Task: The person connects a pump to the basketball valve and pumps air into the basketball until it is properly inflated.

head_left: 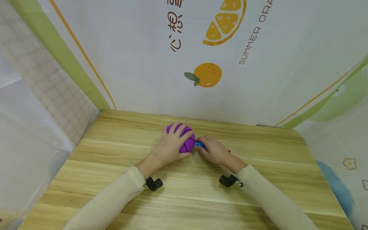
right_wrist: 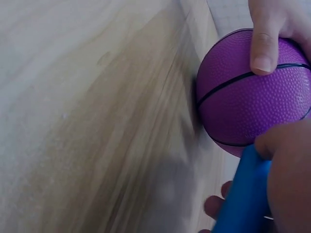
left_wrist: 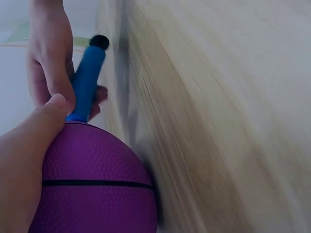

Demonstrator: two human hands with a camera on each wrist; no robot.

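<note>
A small purple basketball with black lines (head_left: 188, 146) rests on the wooden table. My left hand (head_left: 170, 145) grips it from the left and above, fingers spread over the top and thumb on the near side. At the ball's right, my right hand (head_left: 215, 151) holds a slim blue hand pump (left_wrist: 87, 77) with a black end. The pump's front end meets the ball in the left wrist view; whether a needle is inside the ball cannot be seen. Fingers and thumb wrap the blue barrel (right_wrist: 243, 194) in the right wrist view.
The wood-grain table (head_left: 184, 204) spreads around both hands. A white cloth with orange-fruit prints (head_left: 143, 64) hangs along its back edge, and more patterned cloth hangs at the sides. A black wrist camera mount (head_left: 154, 184) sits at each cuff.
</note>
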